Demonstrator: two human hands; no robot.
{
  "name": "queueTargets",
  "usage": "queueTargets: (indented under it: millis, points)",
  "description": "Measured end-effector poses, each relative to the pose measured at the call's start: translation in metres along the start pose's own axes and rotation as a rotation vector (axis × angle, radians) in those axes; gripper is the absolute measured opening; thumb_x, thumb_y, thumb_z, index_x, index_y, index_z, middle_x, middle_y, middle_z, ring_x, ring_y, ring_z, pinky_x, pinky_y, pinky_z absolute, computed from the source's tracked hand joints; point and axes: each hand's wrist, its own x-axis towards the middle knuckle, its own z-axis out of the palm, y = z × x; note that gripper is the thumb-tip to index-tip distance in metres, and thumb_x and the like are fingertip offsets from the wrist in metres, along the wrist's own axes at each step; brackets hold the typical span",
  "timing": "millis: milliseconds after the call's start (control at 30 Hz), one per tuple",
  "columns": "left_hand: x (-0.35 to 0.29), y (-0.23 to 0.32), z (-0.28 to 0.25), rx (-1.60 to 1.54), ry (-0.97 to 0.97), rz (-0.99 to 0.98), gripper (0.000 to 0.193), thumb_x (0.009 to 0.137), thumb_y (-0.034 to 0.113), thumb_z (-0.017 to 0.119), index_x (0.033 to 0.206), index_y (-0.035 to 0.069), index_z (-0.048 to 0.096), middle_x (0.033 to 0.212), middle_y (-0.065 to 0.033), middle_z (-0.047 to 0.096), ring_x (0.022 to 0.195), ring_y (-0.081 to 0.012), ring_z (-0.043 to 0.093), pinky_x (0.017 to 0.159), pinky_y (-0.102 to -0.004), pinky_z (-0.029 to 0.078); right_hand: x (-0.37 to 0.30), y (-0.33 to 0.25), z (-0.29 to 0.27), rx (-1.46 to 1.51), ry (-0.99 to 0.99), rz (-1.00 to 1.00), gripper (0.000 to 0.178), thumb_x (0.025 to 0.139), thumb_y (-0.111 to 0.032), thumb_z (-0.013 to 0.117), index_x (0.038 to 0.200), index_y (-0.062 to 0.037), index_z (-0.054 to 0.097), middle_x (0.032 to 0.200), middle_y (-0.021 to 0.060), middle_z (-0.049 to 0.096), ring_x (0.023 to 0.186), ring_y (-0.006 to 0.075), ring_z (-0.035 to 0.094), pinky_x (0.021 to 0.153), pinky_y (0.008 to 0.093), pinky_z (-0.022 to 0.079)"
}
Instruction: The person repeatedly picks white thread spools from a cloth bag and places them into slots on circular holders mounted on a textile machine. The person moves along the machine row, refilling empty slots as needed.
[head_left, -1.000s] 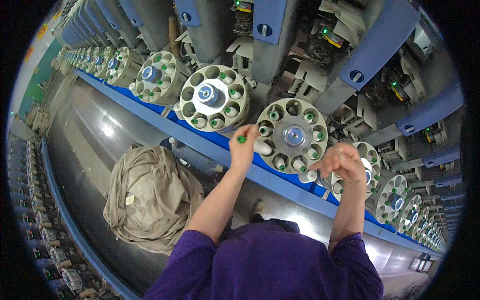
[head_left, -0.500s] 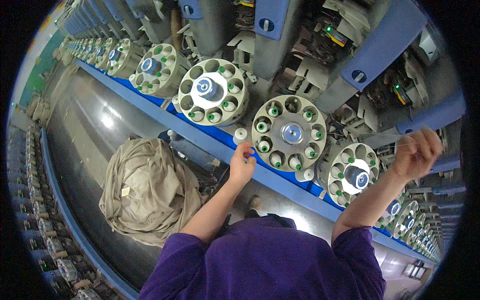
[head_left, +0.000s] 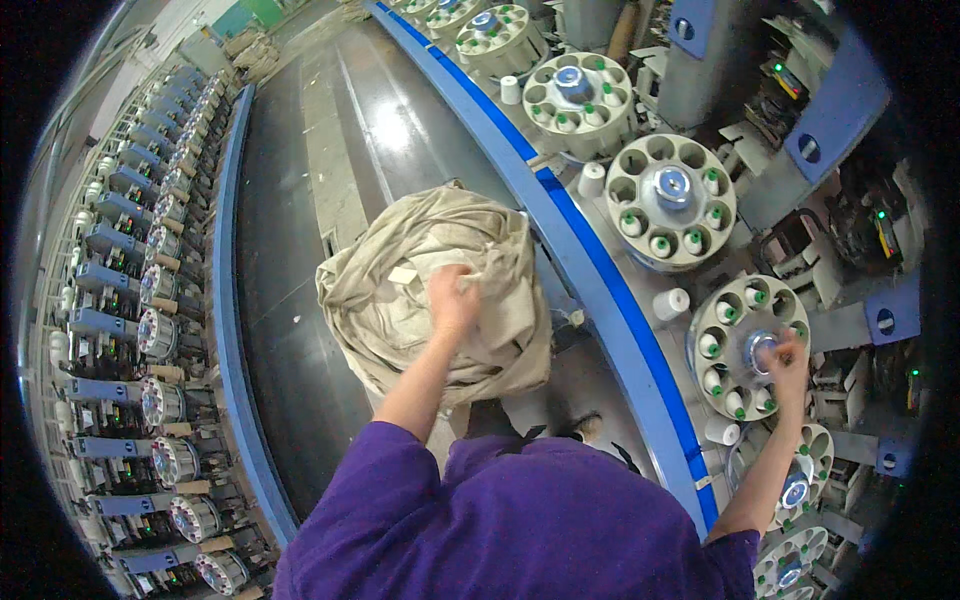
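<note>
My left hand (head_left: 455, 300) is over a large bundle of beige cloth (head_left: 385, 325), near its middle. Its fingers are curled in toward the cloth; what they hold, if anything, does not show. My right hand (head_left: 788, 365) is above a round cream bobbin magazine (head_left: 700, 350), beside its blue-and-silver hub (head_left: 760, 350). Motion smears its fingers, so their grip does not show. Around the hub, several pockets hold white yarn bobbins with green tips (head_left: 710, 346).
More round magazines (head_left: 660, 195) line the machine along a blue rail (head_left: 600, 270) on the right. White cones (head_left: 670, 303) stand between them. A second machine row (head_left: 160, 335) runs along the left. A dark, shiny floor strip (head_left: 290, 260) lies between the rows.
My view has turned left. My left hand has gone from beside the magazine to the cloth bundle. The right has come from the machine side to the magazine's hub.
</note>
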Motion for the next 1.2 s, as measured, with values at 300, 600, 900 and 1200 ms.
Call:
queueTargets:
  millis: [300, 600, 900, 1200]
  points:
    - [0.043, -0.160, -0.058, 0.306, -0.318, 0.114, 0.017, 0.068, 0.013, 0.065, 0.085, 0.013, 0.066, 0.100, -0.0049, 0.057, 0.096, -0.0280, 0.051, 0.081, -0.0414, 0.041, -0.044, -0.076, 0.020, -0.217, 0.267, 0.260, 0.047, 0.080, -0.016, 0.064, 0.122, -0.0035, 0.047, 0.099, 0.0054, 0.053, 0.087, 0.0146, 0.053, 0.076, 0.0290, 0.045]
    - [0.111, -0.199, -0.076, 0.173, -0.660, -0.235, 0.021, 0.080, 0.025, 0.060, 0.093, 0.010, 0.066, 0.117, -0.0128, 0.053, 0.101, -0.0315, 0.052, 0.083, -0.0415, 0.041, -0.072, -0.173, 0.356, 0.141, -0.332, 0.303, 0.081, 0.073, -0.030, 0.072, 0.136, -0.0010, 0.028, 0.137, 0.0205, 0.037, 0.120, 0.0302, 0.042, 0.095, 0.0378, 0.039]
    - [0.113, -0.086, -0.126, -0.821, -0.590, -0.202, 0.013, 0.088, 0.018, 0.057, 0.085, 0.005, 0.059, 0.076, 0.0054, 0.056, 0.069, -0.0066, 0.050, 0.064, -0.0230, 0.043, -0.062, -0.220, 0.361, 0.980, -0.142, 0.465, 0.046, 0.083, -0.020, 0.060, 0.122, 0.0004, 0.047, 0.117, 0.0096, 0.056, 0.107, 0.0206, 0.053, 0.092, 0.0332, 0.040]
    - [-0.003, 0.061, -0.110, -1.015, -1.291, 0.352, 0.018, 0.088, 0.023, 0.055, 0.091, 0.005, 0.058, 0.118, -0.0191, 0.046, 0.101, -0.0252, 0.048, 0.088, -0.0339, 0.038, -0.047, -0.242, 0.277, 1.030, -0.394, 0.700, 0.045, 0.078, -0.026, 0.063, 0.115, -0.0031, 0.054, 0.109, 0.0108, 0.059, 0.099, 0.0238, 0.057, 0.087, 0.0388, 0.044]
